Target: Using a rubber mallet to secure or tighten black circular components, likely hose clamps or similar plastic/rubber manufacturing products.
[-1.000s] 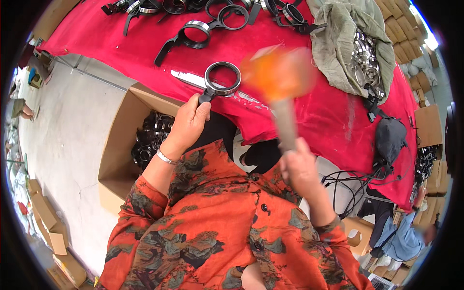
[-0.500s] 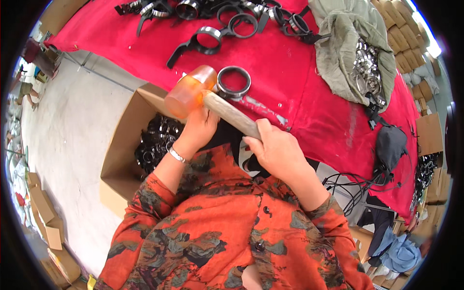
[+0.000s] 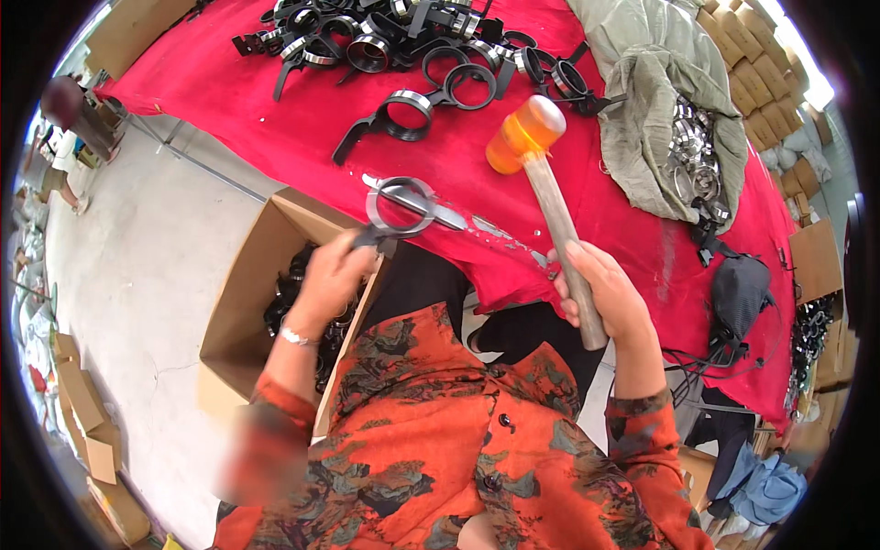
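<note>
My left hand (image 3: 330, 280), slightly blurred, is closed on the black handle of a ring-shaped part (image 3: 374, 233). Its round, silver-lined ring hovers at the red table's near edge, over a flat metal bar (image 3: 447, 216). A mallet (image 3: 554, 206) with a wooden handle and an amber translucent head is gripped in my right hand (image 3: 605, 291). Its head is raised above the cloth, to the right of the ring. Directly below my left forearm, an open cardboard box (image 3: 240, 286) contains many black and silver parts.
Similar black ring parts (image 3: 369, 53) are heaped on the far side of the red cloth (image 3: 312, 183). A grey-green sack (image 3: 632, 119) of shiny metal rings lies at the right, near a black mesh pouch (image 3: 741, 293) with cords. People stand far left.
The left hand has moved left and down, bringing the ring part away from the mallet head toward the box. The right hand has swung the mallet up and to the right.
</note>
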`<state>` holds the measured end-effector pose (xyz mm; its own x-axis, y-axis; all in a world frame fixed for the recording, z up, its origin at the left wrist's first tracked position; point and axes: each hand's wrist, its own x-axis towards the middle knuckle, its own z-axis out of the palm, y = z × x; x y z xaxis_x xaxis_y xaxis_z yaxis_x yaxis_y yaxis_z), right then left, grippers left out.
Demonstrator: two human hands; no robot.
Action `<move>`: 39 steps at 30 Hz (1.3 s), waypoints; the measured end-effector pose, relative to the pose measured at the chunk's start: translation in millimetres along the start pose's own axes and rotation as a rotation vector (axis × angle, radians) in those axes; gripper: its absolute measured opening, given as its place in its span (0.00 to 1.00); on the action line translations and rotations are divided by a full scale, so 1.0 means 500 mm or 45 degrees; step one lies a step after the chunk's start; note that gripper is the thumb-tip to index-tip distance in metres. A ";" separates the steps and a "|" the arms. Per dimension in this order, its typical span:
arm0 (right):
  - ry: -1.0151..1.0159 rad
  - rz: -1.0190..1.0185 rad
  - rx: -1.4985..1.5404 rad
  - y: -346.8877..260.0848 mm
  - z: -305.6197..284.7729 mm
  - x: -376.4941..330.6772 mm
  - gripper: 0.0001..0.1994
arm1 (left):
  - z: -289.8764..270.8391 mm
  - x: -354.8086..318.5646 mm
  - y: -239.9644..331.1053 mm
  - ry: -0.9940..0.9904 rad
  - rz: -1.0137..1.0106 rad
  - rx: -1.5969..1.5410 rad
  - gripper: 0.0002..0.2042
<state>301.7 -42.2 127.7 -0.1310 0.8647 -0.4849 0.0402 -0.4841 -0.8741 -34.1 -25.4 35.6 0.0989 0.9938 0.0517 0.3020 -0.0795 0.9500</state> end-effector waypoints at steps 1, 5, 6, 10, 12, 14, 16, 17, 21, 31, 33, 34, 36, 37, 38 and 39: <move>-0.031 -0.011 -0.055 0.012 -0.018 -0.004 0.18 | -0.046 -0.020 -0.036 0.056 -0.055 -0.002 0.12; -0.060 -0.067 0.042 0.045 -0.014 -0.018 0.17 | -0.155 -0.017 -0.067 0.260 0.184 0.943 0.14; -0.064 -0.073 0.047 0.048 -0.007 -0.014 0.17 | -0.166 0.013 -0.064 0.345 0.192 0.941 0.14; -0.016 -0.094 -0.002 0.066 -0.003 -0.012 0.18 | -0.112 0.174 0.048 0.490 0.589 0.717 0.15; 0.004 -0.091 0.024 0.071 0.000 -0.013 0.18 | -0.080 0.259 0.067 0.374 0.602 0.844 0.15; -0.011 -0.084 0.035 0.066 0.004 -0.017 0.18 | -0.066 0.305 0.065 0.308 0.551 1.101 0.15; -0.019 -0.081 0.066 0.071 0.005 -0.022 0.18 | -0.047 0.317 0.083 0.209 0.507 1.352 0.14; -0.029 -0.079 0.065 0.075 0.004 -0.022 0.17 | -0.045 0.313 0.093 0.226 0.570 1.378 0.14; -0.031 -0.097 0.082 0.077 0.010 -0.029 0.16 | 0.000 0.231 0.107 0.280 0.565 1.321 0.15; 0.028 -0.168 0.051 0.095 0.046 -0.054 0.14 | 0.072 0.082 0.080 0.027 0.147 0.323 0.09; -0.027 -0.169 0.077 0.107 0.050 -0.064 0.15 | 0.076 0.059 0.092 -0.028 -0.041 0.026 0.10; -0.021 -0.163 0.074 0.107 0.051 -0.068 0.15 | 0.078 0.052 0.098 -0.086 -0.228 -0.266 0.10; 0.032 -0.279 0.030 0.099 0.057 -0.077 0.17 | 0.083 0.059 0.054 -0.095 -0.163 -0.330 0.11; 0.045 -0.308 -0.016 0.086 0.061 -0.084 0.20 | 0.086 0.060 0.046 -0.104 -0.189 -0.299 0.11; 0.046 -0.300 -0.023 0.075 0.066 -0.090 0.20 | 0.092 0.060 0.033 -0.114 -0.215 -0.270 0.11; 0.072 -0.431 -0.024 0.066 0.070 -0.095 0.20 | 0.108 0.059 0.017 -0.117 -0.123 -0.307 0.12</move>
<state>274.8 -104.0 122.7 -0.0849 0.9822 -0.1673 0.0222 -0.1660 -0.9859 22.4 -0.9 28.6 0.1698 0.9836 -0.0602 0.0809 0.0469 0.9956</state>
